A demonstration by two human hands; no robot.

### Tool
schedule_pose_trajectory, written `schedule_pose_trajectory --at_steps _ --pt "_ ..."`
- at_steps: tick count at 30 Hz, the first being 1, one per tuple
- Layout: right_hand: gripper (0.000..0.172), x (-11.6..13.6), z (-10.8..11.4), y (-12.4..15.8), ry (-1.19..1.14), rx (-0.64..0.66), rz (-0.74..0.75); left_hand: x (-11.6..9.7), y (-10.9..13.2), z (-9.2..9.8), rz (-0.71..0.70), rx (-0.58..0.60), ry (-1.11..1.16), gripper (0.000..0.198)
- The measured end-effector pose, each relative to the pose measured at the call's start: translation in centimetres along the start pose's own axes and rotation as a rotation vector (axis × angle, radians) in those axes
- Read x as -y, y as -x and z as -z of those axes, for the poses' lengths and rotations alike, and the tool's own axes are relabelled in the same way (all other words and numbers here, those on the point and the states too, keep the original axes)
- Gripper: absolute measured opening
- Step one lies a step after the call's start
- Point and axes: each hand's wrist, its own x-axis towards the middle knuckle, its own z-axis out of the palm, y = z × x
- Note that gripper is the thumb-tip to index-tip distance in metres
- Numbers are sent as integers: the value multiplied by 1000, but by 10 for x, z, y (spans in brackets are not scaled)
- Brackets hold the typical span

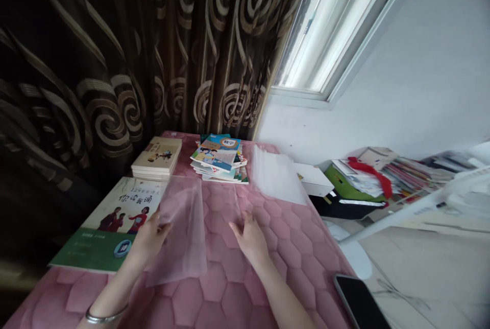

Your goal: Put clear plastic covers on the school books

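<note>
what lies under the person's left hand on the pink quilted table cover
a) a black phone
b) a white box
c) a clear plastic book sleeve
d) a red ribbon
c: the left hand grips the edge of a clear plastic book sleeve spread on the pink quilted table cover, beside the green-and-white book; the black phone lies far off at the right edge.

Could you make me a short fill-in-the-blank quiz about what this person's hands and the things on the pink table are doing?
1. The left hand grips a clear plastic ____ by its edge.
2. The right hand lies flat on the ____ quilted table cover.
3. Under the left hand lies a book whose lower cover is ____.
4. A dark ____ lies at the table's right edge.

Missing words: sleeve; pink; green; phone
</note>
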Motion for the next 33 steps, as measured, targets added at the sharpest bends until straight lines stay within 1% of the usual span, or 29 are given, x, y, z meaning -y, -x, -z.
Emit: schedule_pose_trajectory --at_steps 2,3,6,7,9,12,15,18,20,21,23,24,25,26,29,31,33 --pt "52 1 0 0 -74 59 13 1 -1 7 0 -2 -25 13" --pt "53 2 4 0 -120 96 22 1 -1 10 -9 -10 -43 13" --pt "53 -6 27 -1 -206 187 31 -1 -3 18 -53 -50 -115 14" --pt "52 -13 37 -2 -205 190 27 -1 -4 20 -63 -60 -140 15" --pt "48 -33 57 -3 -184 150 34 1 -8 20 -79 -69 -185 16" --pt "44 -65 75 1 -109 73 45 8 -14 10 -103 -92 -269 20" --pt "42 -87 75 9 10 1 19 18 -18 -7 -123 -129 -374 29" --pt "42 -93 67 18 100 10 -13 20 -15 -19 -107 -118 -525 39" --pt "44 -93 63 21 158 46 -30 14 -7 -23 -109 -143 -667 41" --pt "45 -92 61 22 187 62 -34 9 -2 -24 -122 -181 -739 41" --pt "46 -92 60 22 232 83 -30 -5 9 -31 -172 -251 -845 39" --pt "46 -92 60 22 246 90 -28 -13 15 -36 -210 -261 -862 39" --pt "46 -92 60 22 254 96 -27 -21 20 -42 -265 -229 -850 38" --pt "47 -92 61 21 258 102 -29 -30 25 -51 -324 -172 -813 39" --pt "46 -91 62 22 256 110 -33 -52 37 -78 -499 69 -670 42" --pt "45 -90 63 24 245 109 -30 -59 42 -91 -593 238 -616 48" --pt "43 -88 65 26 252 107 -48 -60 44 -99 -615 370 -594 55"
